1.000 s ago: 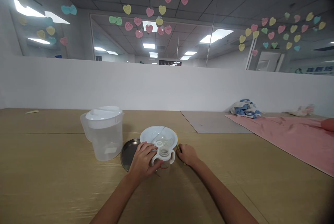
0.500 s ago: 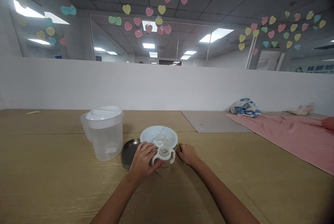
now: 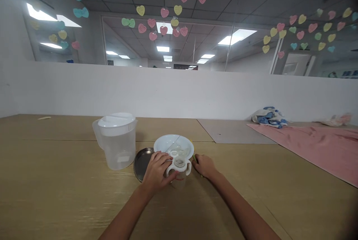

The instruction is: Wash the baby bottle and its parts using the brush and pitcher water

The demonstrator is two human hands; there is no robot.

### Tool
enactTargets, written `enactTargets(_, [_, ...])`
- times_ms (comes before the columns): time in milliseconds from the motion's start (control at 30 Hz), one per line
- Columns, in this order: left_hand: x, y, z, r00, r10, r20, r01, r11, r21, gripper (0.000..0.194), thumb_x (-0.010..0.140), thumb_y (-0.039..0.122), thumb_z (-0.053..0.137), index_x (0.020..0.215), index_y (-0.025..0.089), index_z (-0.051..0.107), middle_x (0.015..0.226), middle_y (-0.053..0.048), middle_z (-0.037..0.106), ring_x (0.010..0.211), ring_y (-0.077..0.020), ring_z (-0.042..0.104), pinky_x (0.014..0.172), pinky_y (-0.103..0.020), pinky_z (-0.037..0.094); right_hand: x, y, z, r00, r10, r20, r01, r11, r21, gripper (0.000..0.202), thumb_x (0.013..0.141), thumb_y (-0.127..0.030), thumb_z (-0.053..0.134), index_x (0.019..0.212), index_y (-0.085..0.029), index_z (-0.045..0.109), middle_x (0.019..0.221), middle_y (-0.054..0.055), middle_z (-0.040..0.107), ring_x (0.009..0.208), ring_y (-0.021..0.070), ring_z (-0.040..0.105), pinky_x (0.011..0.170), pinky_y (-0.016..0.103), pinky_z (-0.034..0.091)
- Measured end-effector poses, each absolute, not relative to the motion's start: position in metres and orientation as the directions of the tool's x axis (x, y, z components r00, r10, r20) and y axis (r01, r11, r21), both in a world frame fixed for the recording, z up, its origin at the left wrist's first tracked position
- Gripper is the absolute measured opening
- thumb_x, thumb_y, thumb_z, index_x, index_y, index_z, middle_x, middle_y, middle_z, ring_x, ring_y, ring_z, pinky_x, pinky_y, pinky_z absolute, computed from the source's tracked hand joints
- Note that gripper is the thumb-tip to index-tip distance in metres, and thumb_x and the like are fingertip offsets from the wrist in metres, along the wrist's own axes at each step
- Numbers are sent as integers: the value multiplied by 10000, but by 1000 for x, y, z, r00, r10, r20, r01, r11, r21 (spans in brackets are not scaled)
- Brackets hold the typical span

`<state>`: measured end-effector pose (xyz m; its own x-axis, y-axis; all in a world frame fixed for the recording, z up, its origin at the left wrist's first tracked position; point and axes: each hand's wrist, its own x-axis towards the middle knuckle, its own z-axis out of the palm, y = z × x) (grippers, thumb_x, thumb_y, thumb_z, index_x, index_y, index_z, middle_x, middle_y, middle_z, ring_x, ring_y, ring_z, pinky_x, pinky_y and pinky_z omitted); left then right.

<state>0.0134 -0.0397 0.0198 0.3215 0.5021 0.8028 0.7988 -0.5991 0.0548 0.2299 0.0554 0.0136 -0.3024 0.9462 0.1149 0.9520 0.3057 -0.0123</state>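
My left hand (image 3: 159, 169) is wrapped around the left side of a clear baby bottle (image 3: 179, 181) with a white two-handled collar, standing uncapped on the table. Just behind the bottle is a white bowl (image 3: 160, 143) holding clear and white parts, too small to name surely. To the bowl's right, my right hand (image 3: 205, 165) is closed on a thin yellow-green stick-like thing (image 3: 194, 158); most of it is hidden by the fingers. A dark round metal tray (image 3: 140, 163) lies partly behind my left hand.
A lidded translucent pitcher (image 3: 120, 152) with liquid in it stands at the left. Toward the back right lie a crumpled blue-and-white cloth (image 3: 270, 117) and a pink cloth (image 3: 313, 146). A low white wall (image 3: 153, 90) closes off the table's far side.
The camera has turned slightly left, so everything sits a little further right in view. Both hands keep about the same hold on the bottle and the yellow-green thing.
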Motion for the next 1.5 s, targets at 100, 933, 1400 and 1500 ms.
enactTargets(100, [14,-39,19,324,486,812,794,-607,47,254,799,409,536,904,198,631,929,-63,669,942,-215,557,910,-426,359,230,55,14,-304,946,113,952,307,-8,305,851,-305,355,906,-148,610,918,138,658,832,214,612,613,260,340])
enactTargets(933, [9,-37,20,360,460,811,783,-622,5,275,803,437,529,872,189,627,929,-55,669,946,-213,550,902,-408,355,233,58,13,-200,951,236,949,248,-195,394,908,-387,260,854,-157,576,850,97,659,770,197,602,575,252,293])
enactTargets(1400, [-7,-33,22,199,442,875,890,-456,28,227,875,255,419,917,188,632,935,-56,670,920,-205,558,850,-390,374,205,53,56,-221,853,473,912,352,-208,272,827,-151,374,966,-149,608,1022,82,631,999,160,513,845,224,331])
enactTargets(1500, [-8,-32,21,178,444,878,894,-445,44,213,873,244,431,889,189,635,927,-51,671,916,-206,559,841,-385,379,192,63,65,-264,893,365,931,334,-145,286,823,-148,394,982,-162,631,1030,83,641,1003,168,530,841,238,341])
